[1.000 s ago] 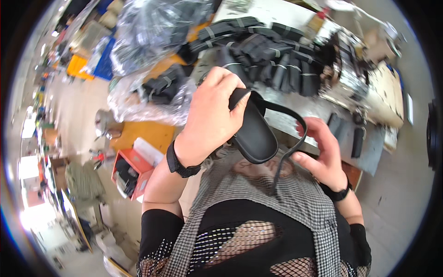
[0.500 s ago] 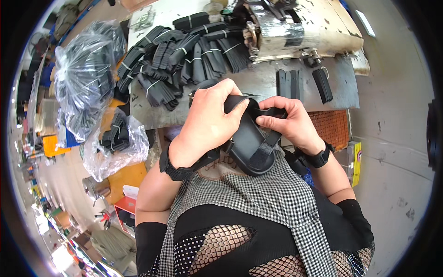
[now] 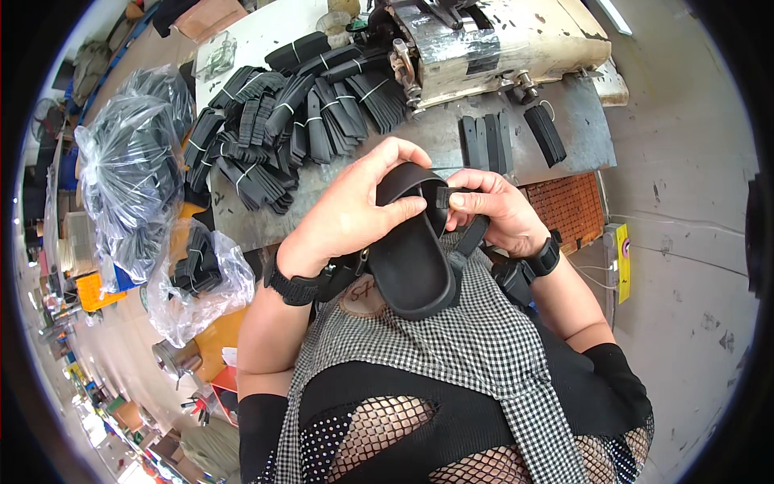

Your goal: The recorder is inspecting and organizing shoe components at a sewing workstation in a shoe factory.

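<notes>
One black open-toed sandal [image 3: 413,274] is held up in front of the person's checked apron [image 3: 419,355], above the near edge of the metal worktable [image 3: 524,165], its toe end toward the body. The left hand [image 3: 351,211] grips its far end from the left, the thumb inside the raised band and the fingers curled around the outside. The right hand [image 3: 501,214] pinches the end of one black strap [image 3: 470,239] between thumb and fingertips, just right of the band. Two clear plastic bags are on the left: the larger one [image 3: 129,153], farther away, is full of dark pieces; the smaller one [image 3: 230,286], nearer and open, holds some black bundles. Nearer still, one red box [image 3: 226,395] shows only in part, its contents unclear. Far left on the table lies one heap of tied black strip bundles [image 3: 294,105], more than ten, overlapping too much for an exact count. To the right of it are one row of at least three black strips [image 3: 485,143] and one separate tied bundle [image 3: 545,135]. Beyond them stands one cream metal machine [image 3: 516,52].
</notes>
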Demonstrator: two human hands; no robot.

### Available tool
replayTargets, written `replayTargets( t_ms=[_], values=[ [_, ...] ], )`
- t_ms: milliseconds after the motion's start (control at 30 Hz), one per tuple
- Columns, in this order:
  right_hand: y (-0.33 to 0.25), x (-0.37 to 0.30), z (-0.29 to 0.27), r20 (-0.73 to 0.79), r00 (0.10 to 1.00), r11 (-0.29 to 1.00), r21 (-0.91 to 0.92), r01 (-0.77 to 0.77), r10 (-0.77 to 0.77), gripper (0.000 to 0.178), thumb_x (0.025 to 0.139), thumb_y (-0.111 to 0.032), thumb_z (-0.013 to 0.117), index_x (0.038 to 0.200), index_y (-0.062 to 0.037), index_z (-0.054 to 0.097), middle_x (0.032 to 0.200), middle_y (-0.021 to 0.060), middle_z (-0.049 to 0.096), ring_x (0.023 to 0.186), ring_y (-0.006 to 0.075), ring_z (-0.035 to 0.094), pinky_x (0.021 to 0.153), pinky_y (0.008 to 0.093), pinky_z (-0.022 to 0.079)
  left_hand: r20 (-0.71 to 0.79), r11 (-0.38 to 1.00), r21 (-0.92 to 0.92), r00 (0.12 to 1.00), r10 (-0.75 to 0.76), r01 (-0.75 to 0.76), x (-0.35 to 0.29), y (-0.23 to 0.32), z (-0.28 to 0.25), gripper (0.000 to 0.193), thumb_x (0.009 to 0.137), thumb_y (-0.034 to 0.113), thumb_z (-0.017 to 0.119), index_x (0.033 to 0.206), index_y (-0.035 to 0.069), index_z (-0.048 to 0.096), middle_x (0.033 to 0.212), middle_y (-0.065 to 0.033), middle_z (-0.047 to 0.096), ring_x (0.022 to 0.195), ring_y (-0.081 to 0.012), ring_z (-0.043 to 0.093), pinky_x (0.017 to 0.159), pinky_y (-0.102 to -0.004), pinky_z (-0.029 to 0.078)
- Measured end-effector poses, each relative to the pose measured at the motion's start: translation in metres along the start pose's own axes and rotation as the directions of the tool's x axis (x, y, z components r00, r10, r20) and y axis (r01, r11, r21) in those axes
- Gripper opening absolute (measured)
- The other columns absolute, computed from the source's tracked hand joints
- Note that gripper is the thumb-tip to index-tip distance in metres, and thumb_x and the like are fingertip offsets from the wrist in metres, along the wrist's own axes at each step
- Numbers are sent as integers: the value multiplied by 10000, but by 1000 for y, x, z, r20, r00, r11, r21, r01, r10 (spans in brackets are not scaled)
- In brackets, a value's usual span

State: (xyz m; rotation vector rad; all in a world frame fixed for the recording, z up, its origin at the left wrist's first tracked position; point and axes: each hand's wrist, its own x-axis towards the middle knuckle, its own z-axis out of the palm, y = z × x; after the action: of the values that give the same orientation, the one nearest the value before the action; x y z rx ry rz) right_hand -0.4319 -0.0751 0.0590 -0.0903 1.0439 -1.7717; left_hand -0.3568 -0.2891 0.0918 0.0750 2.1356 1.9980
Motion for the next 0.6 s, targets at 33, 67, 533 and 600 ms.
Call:
replayTargets(
  t_ms=[33, 67, 533, 600],
  values=[
    [0, 1, -2, 16, 1000, 1000, 26, -6, 5, 177, 876, -66, 623, 1039, 4, 624, 826, 82, 668, 732, 145, 651, 705, 251, 531, 9, 1000, -5, 1000, -27, 27, 0, 1, 1, 365, 814, -25, 639, 1141, 31, 486, 1043, -3, 525, 1041, -81, 497, 938, -244, 395],
    [0, 1, -3, 33, 999, 999, 53, -12, 10, 180, 879, -69, 620, 1045, 1, 622, 835, 84, 668, 731, 148, 652, 702, 252, 533, 9, 999, -42, 999, -31, 31, 1, -3, 3, 371, 808, -26, 646, 1143, 29, 497, 1039, -1, 519, 1020, -78, 500, 922, -236, 400],
    [-3, 5, 19, 45, 999, 989, -148, -21, 28, 210, 899, -36, 560, 1092, 32, 604, 871, 97, 670, 750, 137, 647, 702, 245, 536, -182, 989, 132, 982, -43, 68, -22, -7, 0, 280, 782, 52, 700, 1034, 19, 581, 912, -15, 589, 886, -79, 541, 815, -246, 444],
    [-8, -3, 34, -4, 1000, 959, -282, 2, -3, 250, 876, -8, 552, 1121, 28, 585, 891, 98, 669, 761, 132, 638, 720, 255, 528, -257, 982, 159, 965, -54, 97, -38, -3, 1, 274, 778, 50, 700, 1026, 25, 585, 905, -14, 595, 863, -80, 547, 802, -250, 450]
  ],
)
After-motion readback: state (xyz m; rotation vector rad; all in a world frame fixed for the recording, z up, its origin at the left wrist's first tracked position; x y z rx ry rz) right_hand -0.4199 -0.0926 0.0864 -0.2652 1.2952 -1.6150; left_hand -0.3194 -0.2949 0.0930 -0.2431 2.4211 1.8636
